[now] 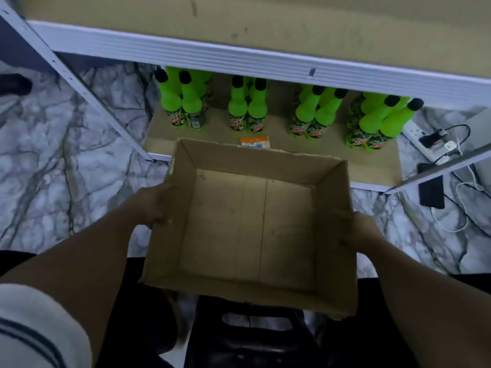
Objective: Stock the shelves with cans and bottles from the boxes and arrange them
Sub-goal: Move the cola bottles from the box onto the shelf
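Observation:
An open cardboard box (pixel 252 221) with nothing inside is held in front of me, above the floor. My left hand (pixel 154 205) grips its left wall and my right hand (pixel 358 229) grips its right wall. Beyond the box, several green Mountain Dew bottles (pixel 247 107) with black caps stand in four groups along the bottom shelf (pixel 372 166). The upper shelf (pixel 265 27) above them is bare board with a white front rail.
A small orange and white card (pixel 255 142) lies on the bottom shelf by the box's far edge. A power strip with plugs and cables (pixel 435 144) sits on the marble floor at right. A black stool (pixel 252 335) is below the box.

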Tool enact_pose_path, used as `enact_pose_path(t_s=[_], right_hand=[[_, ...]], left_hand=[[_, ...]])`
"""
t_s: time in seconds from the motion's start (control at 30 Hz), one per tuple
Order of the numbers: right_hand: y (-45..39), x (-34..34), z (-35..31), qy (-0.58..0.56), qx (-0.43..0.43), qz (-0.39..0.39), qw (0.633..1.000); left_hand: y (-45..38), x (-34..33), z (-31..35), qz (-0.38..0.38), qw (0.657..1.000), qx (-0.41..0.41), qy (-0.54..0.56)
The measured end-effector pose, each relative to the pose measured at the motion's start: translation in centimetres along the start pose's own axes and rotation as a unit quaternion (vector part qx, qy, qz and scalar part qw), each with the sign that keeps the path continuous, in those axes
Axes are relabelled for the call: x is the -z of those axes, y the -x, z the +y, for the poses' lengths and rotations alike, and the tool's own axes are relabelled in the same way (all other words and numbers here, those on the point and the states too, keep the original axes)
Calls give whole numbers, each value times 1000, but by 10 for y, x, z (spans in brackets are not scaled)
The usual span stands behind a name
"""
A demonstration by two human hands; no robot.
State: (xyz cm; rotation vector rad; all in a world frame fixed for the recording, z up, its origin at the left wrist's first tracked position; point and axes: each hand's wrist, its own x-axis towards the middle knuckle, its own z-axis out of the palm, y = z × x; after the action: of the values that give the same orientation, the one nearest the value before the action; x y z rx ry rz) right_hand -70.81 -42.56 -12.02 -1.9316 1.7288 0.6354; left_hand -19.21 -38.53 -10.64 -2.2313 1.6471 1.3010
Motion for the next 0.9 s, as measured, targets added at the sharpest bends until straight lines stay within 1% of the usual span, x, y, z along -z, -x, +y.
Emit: enact_pose_path(t_s=[0.03, 0.1, 0.23, 0.37, 0.47, 0.63, 0.73, 0.8, 0.83, 0.9], right_hand=[[0, 2, 0, 8, -1, -19, 1000], [0, 7, 3, -40, 8, -30, 999], [-5, 5, 9, -129, -31, -5, 991], [-5, 10, 8, -161, -38, -21, 986], [1, 29, 1, -163, -47, -29, 985], [41, 86, -17, -192, -21, -44, 980], [72, 132, -44, -177, -25, -60, 982], [94, 163, -65, -195, -16, -72, 978], [105, 180, -76, -194, -8, -74, 978], [123, 215, -100, -154, 19, -79, 985]], left_hand=[[1, 1, 2, -7, 1000, -1, -17], [-1, 4, 2, -1, 1000, 1, -12], [-7, 1, -3, 13, 1000, -7, -12], [-12, 0, -3, 7, 1000, -3, 5], [-4, 6, -4, 2, 1000, 4, 16], [59, 44, 2, -3, 999, 21, 47], [114, 79, 2, 3, 998, 42, 55], [153, 103, 1, 9, 997, 57, 55], [174, 116, 2, 11, 996, 66, 63], [214, 141, 1, 21, 994, 87, 70]])
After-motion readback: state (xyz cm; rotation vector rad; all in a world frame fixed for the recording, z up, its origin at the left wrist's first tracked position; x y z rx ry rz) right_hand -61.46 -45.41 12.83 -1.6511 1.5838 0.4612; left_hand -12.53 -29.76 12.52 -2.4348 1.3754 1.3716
